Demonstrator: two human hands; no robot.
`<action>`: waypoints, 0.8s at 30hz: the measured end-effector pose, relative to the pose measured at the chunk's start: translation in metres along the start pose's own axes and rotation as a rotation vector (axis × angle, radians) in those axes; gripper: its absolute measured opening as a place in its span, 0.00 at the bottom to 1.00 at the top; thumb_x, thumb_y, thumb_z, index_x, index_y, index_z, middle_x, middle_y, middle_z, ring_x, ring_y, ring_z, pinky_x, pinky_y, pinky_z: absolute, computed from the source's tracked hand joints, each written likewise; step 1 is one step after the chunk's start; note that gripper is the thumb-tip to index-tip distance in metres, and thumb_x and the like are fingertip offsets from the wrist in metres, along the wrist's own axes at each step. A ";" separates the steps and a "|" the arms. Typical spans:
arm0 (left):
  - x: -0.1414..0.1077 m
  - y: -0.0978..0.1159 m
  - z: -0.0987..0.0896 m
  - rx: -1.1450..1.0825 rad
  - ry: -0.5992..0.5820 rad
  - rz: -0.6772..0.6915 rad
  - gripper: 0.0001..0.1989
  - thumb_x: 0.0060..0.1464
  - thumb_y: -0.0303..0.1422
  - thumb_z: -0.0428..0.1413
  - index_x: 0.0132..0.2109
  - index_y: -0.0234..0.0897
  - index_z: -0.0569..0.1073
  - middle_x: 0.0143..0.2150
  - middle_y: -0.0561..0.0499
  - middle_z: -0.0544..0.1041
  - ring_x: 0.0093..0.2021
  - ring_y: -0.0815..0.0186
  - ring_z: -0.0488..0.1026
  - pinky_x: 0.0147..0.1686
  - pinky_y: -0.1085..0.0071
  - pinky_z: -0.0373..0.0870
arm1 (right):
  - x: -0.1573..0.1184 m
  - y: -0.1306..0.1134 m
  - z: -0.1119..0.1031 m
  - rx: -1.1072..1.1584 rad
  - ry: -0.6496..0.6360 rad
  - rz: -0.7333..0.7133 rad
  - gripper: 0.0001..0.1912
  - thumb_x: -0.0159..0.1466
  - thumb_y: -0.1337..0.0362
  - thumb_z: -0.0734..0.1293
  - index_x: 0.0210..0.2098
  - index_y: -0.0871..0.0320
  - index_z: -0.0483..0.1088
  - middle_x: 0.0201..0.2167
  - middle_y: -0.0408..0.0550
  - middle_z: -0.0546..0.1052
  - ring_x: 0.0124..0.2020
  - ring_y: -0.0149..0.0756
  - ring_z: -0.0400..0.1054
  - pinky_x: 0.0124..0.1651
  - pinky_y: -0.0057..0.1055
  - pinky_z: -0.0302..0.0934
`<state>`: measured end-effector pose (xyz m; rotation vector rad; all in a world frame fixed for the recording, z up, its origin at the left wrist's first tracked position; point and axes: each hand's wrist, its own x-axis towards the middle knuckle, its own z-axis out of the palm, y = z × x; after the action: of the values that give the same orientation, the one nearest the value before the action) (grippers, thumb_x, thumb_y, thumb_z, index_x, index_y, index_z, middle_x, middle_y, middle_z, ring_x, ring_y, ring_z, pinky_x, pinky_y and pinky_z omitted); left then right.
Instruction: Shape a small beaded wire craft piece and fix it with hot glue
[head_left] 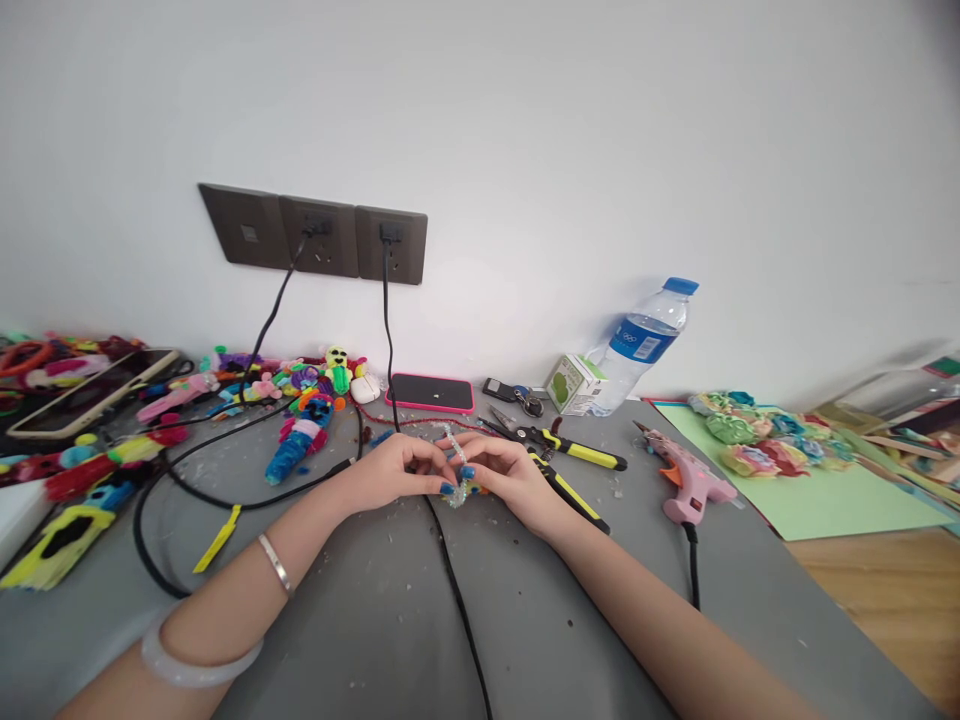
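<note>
1. Left hand: fingers curled, thumb and fingertips pinching a beaded strand. Silver cuff and pale, smooth bangle on that arm.
2. Right hand: bent fingers, thumb pressed to the same strand.
3. Beaded strand: small, clear, shiny beads, curved between both hands just above the table. Something yellow-orange shows under the fingers; mostly hidden, can't identify.
4. Grey table: matte top, scattered crumbs. Black cable crosses it right below the hands, so it's in the work area.
5. Pliers: metal nose, yellow-black handles spread, just beyond the right wrist. Pink glue gun farther right, corded.
6. Fuzzy figures: multicoloured, piled left, with looped cable among them.
7. Behind the hands: dark red strand, pink-edged phone, white-green carton, clear plastic bottle leaning at the wall.
8. Brown socket panel on the wall, two plugs in.
</note>
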<state>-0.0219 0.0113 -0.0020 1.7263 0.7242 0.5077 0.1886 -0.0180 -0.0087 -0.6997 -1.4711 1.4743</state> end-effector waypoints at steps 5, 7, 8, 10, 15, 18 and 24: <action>0.000 -0.001 0.000 -0.002 -0.001 0.001 0.14 0.53 0.40 0.60 0.38 0.32 0.80 0.33 0.47 0.78 0.32 0.65 0.71 0.31 0.72 0.65 | -0.001 0.000 0.000 -0.001 -0.003 0.000 0.07 0.60 0.58 0.73 0.37 0.52 0.80 0.50 0.50 0.78 0.50 0.40 0.73 0.50 0.37 0.68; 0.001 -0.001 0.000 0.001 -0.001 0.003 0.14 0.53 0.40 0.60 0.38 0.33 0.80 0.33 0.47 0.78 0.31 0.66 0.70 0.31 0.73 0.64 | -0.001 0.000 0.000 0.004 0.001 0.003 0.07 0.59 0.58 0.73 0.36 0.53 0.80 0.49 0.50 0.78 0.50 0.41 0.73 0.50 0.37 0.68; 0.001 -0.001 0.000 0.003 0.000 0.002 0.13 0.53 0.40 0.60 0.38 0.33 0.80 0.33 0.47 0.78 0.31 0.66 0.70 0.30 0.73 0.63 | 0.000 0.000 0.000 0.006 0.002 0.002 0.07 0.59 0.58 0.74 0.36 0.53 0.80 0.49 0.50 0.78 0.51 0.41 0.73 0.50 0.37 0.68; 0.001 -0.001 0.000 0.006 0.001 -0.003 0.13 0.53 0.39 0.60 0.38 0.33 0.80 0.33 0.48 0.78 0.31 0.67 0.69 0.30 0.73 0.62 | 0.000 0.000 0.000 0.009 0.002 0.003 0.07 0.59 0.58 0.74 0.36 0.52 0.80 0.49 0.50 0.78 0.51 0.41 0.73 0.50 0.37 0.68; 0.001 0.000 0.000 0.003 -0.001 -0.008 0.11 0.53 0.37 0.60 0.39 0.33 0.80 0.34 0.48 0.78 0.31 0.67 0.69 0.31 0.73 0.62 | 0.000 0.002 -0.001 0.007 0.006 0.009 0.08 0.58 0.57 0.74 0.36 0.52 0.80 0.49 0.49 0.78 0.50 0.40 0.73 0.49 0.36 0.69; 0.001 0.000 0.001 -0.005 -0.002 -0.006 0.12 0.53 0.37 0.60 0.38 0.33 0.80 0.35 0.48 0.78 0.32 0.67 0.69 0.32 0.73 0.63 | 0.000 0.001 0.000 -0.004 0.008 0.005 0.08 0.58 0.57 0.74 0.36 0.52 0.80 0.49 0.50 0.78 0.50 0.41 0.73 0.49 0.37 0.68; 0.001 0.001 0.000 -0.002 0.003 0.000 0.13 0.52 0.39 0.60 0.38 0.32 0.80 0.34 0.47 0.78 0.32 0.65 0.70 0.32 0.72 0.65 | 0.000 -0.002 0.001 0.001 0.008 0.004 0.07 0.59 0.58 0.74 0.36 0.52 0.80 0.49 0.50 0.79 0.51 0.41 0.72 0.52 0.38 0.67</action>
<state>-0.0210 0.0114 -0.0013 1.7243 0.7256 0.5115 0.1882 -0.0185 -0.0070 -0.7078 -1.4635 1.4737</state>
